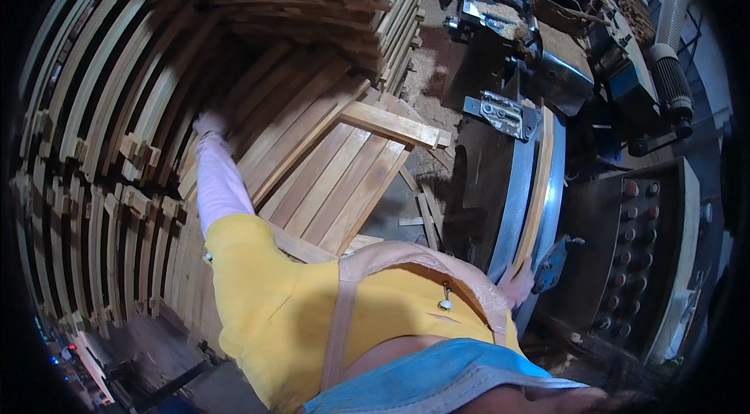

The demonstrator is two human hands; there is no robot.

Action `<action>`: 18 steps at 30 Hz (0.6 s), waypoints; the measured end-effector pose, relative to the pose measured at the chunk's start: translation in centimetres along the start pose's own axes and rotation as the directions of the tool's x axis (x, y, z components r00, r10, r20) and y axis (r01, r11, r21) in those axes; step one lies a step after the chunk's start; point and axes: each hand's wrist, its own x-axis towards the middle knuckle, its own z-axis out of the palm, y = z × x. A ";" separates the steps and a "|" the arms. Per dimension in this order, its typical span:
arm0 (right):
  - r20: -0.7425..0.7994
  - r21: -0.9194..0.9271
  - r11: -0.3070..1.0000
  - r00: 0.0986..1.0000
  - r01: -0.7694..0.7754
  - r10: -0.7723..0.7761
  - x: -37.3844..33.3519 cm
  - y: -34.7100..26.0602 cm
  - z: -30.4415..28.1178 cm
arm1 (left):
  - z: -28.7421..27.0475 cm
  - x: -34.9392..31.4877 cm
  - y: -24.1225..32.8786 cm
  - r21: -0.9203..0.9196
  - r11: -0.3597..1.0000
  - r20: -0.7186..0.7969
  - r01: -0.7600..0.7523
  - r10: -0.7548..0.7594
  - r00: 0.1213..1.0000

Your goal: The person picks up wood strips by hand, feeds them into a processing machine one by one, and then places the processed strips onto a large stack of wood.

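My right hand is at the near end of a long wooden strip, its fingers closed around that end. The strip lies lengthwise on the shiny metal bed of a woodworking machine, running away from me between the bed's metal edges. My left arm reaches out to the left, in a pale sleeve. The left hand is in shadow beside a pile of wooden boards; its fingers are blurred, and whether it holds a board does not show. A short board lies crosswise on the pile's right end.
Tall stacks of wooden slats stand at the left, with more slats at the back. A metal clamp-like fitting sits by the machine bed. A control panel with several round buttons stands at the right. Loose wood pieces lie below the pile.
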 end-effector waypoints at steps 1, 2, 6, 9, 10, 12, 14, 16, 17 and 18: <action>0.046 -0.005 1.000 0.999 -0.009 0.009 -0.9 0.9 0.5 | 1.7 0.9 -5.2 0.054 0.998 0.045 -0.024 0.022 0.999; 0.098 -0.005 1.000 0.995 -0.016 0.016 -1.2 1.8 1.6 | 2.5 1.6 -10.3 0.111 0.992 0.088 -0.052 0.043 0.995; -0.043 -0.119 0.988 0.995 -0.094 0.090 -2.4 1.9 0.5 | -3.7 -2.7 1.7 -0.125 0.992 0.301 0.006 0.033 0.953; -0.217 0.000 0.991 0.967 0.135 -0.132 6.3 -2.0 2.3 | -6.7 -5.9 -0.9 -0.080 0.996 0.279 0.035 -0.011 0.960; -0.238 -0.058 0.986 0.957 0.156 -0.165 8.5 -2.5 2.2 | -12.5 -8.5 4.3 -0.067 0.998 0.328 -0.007 0.029 0.944; -0.299 -0.079 0.964 0.917 0.254 -0.266 15.1 -5.5 3.3 | -13.3 -10.6 2.3 0.056 0.993 0.319 -0.108 0.084 0.944; -0.283 -0.083 0.958 0.915 0.276 -0.288 18.1 -7.4 3.7 | -13.5 -12.0 2.4 0.126 0.947 0.077 -0.296 0.288 0.955; -0.133 -0.081 0.938 0.929 0.336 -0.345 19.9 -9.2 2.0 | -16.1 -14.9 4.5 0.222 0.859 -0.139 -0.461 0.496 0.857; -0.042 -0.089 0.950 0.952 0.298 -0.302 20.9 -10.6 0.9 | -18.5 -16.6 6.4 0.145 0.845 -0.191 -0.514 0.534 0.824; 0.037 -0.105 0.963 0.968 0.249 -0.247 22.2 -12.2 0.1 | -21.0 -17.9 9.1 0.064 0.818 -0.257 -0.572 0.568 0.782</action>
